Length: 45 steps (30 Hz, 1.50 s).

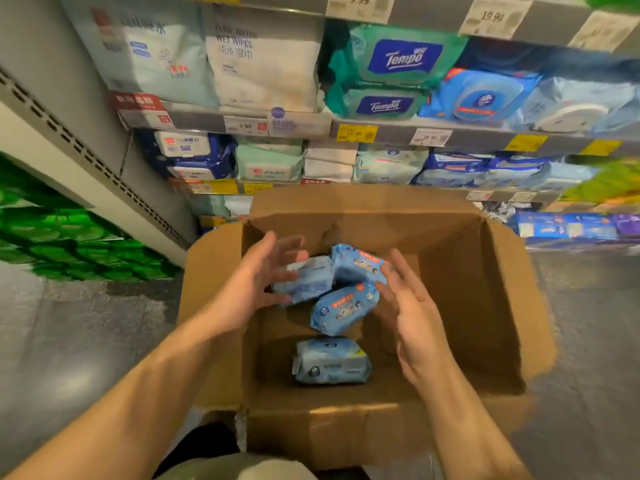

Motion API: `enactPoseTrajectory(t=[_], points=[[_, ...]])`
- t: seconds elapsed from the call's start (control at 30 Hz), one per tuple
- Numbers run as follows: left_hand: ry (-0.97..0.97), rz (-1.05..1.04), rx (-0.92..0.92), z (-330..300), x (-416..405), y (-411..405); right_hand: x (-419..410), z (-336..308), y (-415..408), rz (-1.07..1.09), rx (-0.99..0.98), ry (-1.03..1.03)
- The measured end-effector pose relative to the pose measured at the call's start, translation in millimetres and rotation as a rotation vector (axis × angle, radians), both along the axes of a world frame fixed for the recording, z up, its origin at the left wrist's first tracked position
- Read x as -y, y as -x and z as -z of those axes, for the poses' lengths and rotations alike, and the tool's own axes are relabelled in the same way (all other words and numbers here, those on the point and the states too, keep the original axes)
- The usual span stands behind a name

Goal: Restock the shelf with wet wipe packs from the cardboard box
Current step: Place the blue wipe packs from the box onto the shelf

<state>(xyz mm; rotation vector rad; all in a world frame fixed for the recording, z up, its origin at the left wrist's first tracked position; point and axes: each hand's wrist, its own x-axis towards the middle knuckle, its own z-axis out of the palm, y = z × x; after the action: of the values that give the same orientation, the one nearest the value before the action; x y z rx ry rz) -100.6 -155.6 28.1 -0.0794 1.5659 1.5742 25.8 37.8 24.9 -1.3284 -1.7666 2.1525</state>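
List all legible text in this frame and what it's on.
"Tempo": upper green pack
"Tempo": lower green pack
"PURE WATER WET WIPES": white pack
"5.99": top price tag
"19.90": next top tag
"18.90": middle-shelf tag, faint
Box packs and other tags: blurred, unreadable.

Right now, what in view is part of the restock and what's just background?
Job:
cardboard box
four blue wet wipe packs in it
left hand, right hand, both open over the packs
shelf

Background:
Tempo packs
green packs at left
price tags
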Motion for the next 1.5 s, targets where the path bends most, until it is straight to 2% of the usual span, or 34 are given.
enactPoseTrajectory(t=[0.2, 0.33, 0.47, 0.63, 0.83, 0.93, 1.0, 1.17, 1.3, 1.5], points=[[0.198, -0.051, 0.099, 52, -38, -45, -39, 49, -28, -0.108, 0.105, 0.029], [0.344, -0.091, 0.237, 94, -55, -62, -53, 89, -34, -0.205, 0.244, 0.069], [0.435, -0.105, 0.355, 132, -67, -70, -56, 127, -28, -0.353, 0.399, 0.080], [0.528, -0.138, 0.373, 173, -77, -74, -58, 169, -17, -0.515, 0.581, 0.073], [0.647, -0.166, 0.509, 218, -83, -81, -63, 219, -10, -0.625, 0.766, 0.107], [0.664, -0.177, 0.606, 233, -80, -86, -59, 239, -14, -0.591, 0.894, 0.176], [0.717, -0.134, 0.620, 237, -78, -88, -55, 246, -15, -0.564, 0.906, 0.240], [0.772, -0.100, 0.640, 248, -80, -93, -41, 258, -18, -0.524, 0.900, 0.251], [0.786, 0.025, 0.589, 251, -89, -97, -38, 279, -24, -0.535, 0.914, 0.229], [0.787, 0.132, 0.430, 238, -98, -85, -41, 247, -27, -0.584, 1.038, 0.173]])
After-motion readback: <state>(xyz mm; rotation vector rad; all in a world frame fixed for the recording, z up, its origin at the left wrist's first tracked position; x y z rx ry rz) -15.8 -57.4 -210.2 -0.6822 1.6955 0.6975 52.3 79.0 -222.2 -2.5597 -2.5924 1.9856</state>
